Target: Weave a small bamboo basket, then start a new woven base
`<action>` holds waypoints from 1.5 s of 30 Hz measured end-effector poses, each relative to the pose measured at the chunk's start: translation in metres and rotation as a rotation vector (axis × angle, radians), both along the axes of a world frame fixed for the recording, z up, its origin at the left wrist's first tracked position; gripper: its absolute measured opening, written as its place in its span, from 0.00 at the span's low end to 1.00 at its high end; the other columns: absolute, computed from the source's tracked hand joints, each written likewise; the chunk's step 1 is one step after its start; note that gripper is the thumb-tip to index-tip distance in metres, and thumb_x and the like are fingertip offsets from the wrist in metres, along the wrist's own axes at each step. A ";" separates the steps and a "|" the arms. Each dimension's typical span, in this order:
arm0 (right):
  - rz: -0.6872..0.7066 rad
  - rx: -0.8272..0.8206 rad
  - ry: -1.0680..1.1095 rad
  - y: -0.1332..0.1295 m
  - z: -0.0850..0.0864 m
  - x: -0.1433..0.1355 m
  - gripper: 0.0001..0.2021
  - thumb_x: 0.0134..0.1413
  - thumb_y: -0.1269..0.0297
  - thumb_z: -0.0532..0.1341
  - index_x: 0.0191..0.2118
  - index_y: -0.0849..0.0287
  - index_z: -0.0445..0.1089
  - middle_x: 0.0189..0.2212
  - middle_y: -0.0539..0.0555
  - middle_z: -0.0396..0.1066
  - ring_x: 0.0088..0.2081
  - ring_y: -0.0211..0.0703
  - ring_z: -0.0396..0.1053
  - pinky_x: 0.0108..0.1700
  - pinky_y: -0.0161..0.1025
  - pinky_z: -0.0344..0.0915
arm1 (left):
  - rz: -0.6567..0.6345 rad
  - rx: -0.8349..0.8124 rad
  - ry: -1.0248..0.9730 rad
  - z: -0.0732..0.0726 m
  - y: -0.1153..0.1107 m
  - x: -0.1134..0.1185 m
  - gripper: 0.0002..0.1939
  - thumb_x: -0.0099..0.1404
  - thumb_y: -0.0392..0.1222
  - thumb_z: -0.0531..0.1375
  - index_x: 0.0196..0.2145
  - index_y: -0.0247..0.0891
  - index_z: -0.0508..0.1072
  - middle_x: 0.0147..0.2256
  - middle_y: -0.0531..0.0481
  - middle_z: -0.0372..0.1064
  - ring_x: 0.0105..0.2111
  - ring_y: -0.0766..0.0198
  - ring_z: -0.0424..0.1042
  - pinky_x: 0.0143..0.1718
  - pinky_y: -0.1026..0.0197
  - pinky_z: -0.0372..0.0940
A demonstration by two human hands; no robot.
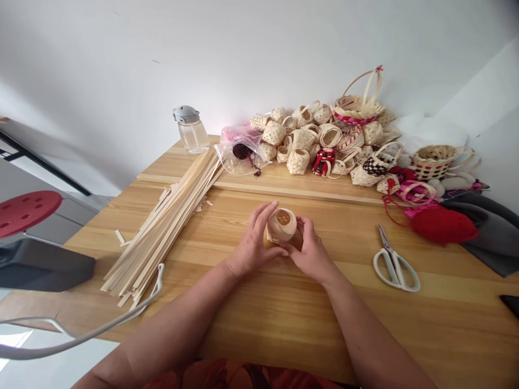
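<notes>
A small pale woven basket (279,232) sits between my two hands above the middle of the wooden table, its round opening tilted up towards me. My left hand (253,240) curves around its left side, with the fingers up along the far edge and the thumb near the bottom. On the other side, my right hand (311,249) holds the basket with bent fingers, its thumb close to the left thumb at the near side. The basket's underside is hidden.
Long flat wooden strips (162,232) lie in a bundle on the left. Scissors (395,265) with white handles rest at right, near red yarn (441,224). Behind are many small woven baskets (300,139), a plastic bag (239,162), a bottle (192,132) and a long thin strip (300,193).
</notes>
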State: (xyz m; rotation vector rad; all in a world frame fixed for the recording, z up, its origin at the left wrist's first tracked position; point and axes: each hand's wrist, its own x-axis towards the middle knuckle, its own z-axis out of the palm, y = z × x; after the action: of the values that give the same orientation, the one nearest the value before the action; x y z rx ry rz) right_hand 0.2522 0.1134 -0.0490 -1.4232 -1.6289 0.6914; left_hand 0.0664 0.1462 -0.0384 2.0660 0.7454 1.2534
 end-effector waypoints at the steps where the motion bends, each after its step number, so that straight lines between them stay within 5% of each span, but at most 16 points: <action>1: -0.030 -0.001 -0.064 0.000 -0.001 0.002 0.39 0.44 0.57 0.72 0.59 0.54 0.54 0.58 0.65 0.65 0.59 0.60 0.63 0.60 0.61 0.58 | 0.004 -0.032 -0.023 -0.001 0.001 -0.001 0.53 0.52 0.48 0.72 0.69 0.48 0.49 0.66 0.38 0.49 0.66 0.42 0.49 0.66 0.41 0.51; 5: -0.042 -0.014 -0.114 0.001 -0.003 0.005 0.47 0.41 0.50 0.73 0.65 0.52 0.50 0.60 0.65 0.63 0.61 0.62 0.61 0.61 0.62 0.57 | 0.069 -0.138 -0.059 -0.007 0.008 -0.003 0.54 0.48 0.48 0.74 0.67 0.49 0.53 0.65 0.39 0.51 0.65 0.42 0.51 0.64 0.40 0.53; 16: 0.011 -0.039 -0.048 0.001 -0.003 0.007 0.43 0.45 0.60 0.71 0.66 0.49 0.52 0.62 0.61 0.62 0.63 0.57 0.61 0.64 0.60 0.55 | -0.016 -0.266 0.008 -0.017 0.011 -0.002 0.51 0.49 0.44 0.74 0.67 0.45 0.56 0.61 0.38 0.60 0.61 0.43 0.59 0.63 0.43 0.54; 25: 0.046 -0.031 -0.023 -0.002 0.005 0.003 0.42 0.45 0.58 0.72 0.65 0.50 0.54 0.63 0.60 0.62 0.63 0.58 0.60 0.63 0.58 0.58 | -0.058 -0.344 -0.025 -0.019 0.012 -0.002 0.57 0.47 0.48 0.75 0.68 0.42 0.52 0.60 0.35 0.60 0.60 0.43 0.61 0.61 0.44 0.57; 31: 0.137 -0.091 0.100 -0.007 0.017 0.001 0.39 0.51 0.63 0.67 0.67 0.52 0.51 0.62 0.58 0.63 0.61 0.53 0.63 0.64 0.53 0.58 | -0.078 -0.318 -0.011 -0.014 0.009 -0.002 0.37 0.67 0.53 0.59 0.68 0.40 0.53 0.62 0.37 0.59 0.62 0.49 0.60 0.60 0.49 0.60; 35: 0.199 -0.155 0.242 -0.007 0.016 0.002 0.39 0.54 0.60 0.67 0.68 0.50 0.49 0.63 0.56 0.62 0.62 0.52 0.62 0.65 0.52 0.58 | -0.017 -0.275 0.044 -0.009 0.007 -0.001 0.27 0.73 0.51 0.52 0.65 0.38 0.60 0.60 0.39 0.63 0.60 0.53 0.62 0.62 0.51 0.57; 41: 0.132 -0.179 0.326 -0.007 0.008 -0.002 0.32 0.63 0.49 0.58 0.68 0.52 0.51 0.64 0.57 0.59 0.63 0.51 0.60 0.65 0.51 0.57 | 0.015 -0.308 0.088 -0.009 0.005 0.002 0.27 0.72 0.52 0.53 0.63 0.37 0.64 0.50 0.39 0.68 0.51 0.55 0.68 0.56 0.53 0.62; 45: 0.073 -0.134 0.294 -0.006 0.003 -0.004 0.34 0.63 0.46 0.57 0.69 0.52 0.49 0.67 0.57 0.53 0.66 0.51 0.54 0.68 0.53 0.50 | -0.082 -0.382 -0.012 -0.016 0.006 0.007 0.28 0.71 0.53 0.54 0.63 0.37 0.62 0.55 0.39 0.66 0.54 0.54 0.67 0.58 0.53 0.61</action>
State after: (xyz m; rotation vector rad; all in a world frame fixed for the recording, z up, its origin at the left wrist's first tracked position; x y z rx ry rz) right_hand 0.2482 0.1069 -0.0463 -1.2889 -1.4309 1.0176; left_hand 0.0738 0.1518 -0.0544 1.7570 0.8147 0.9889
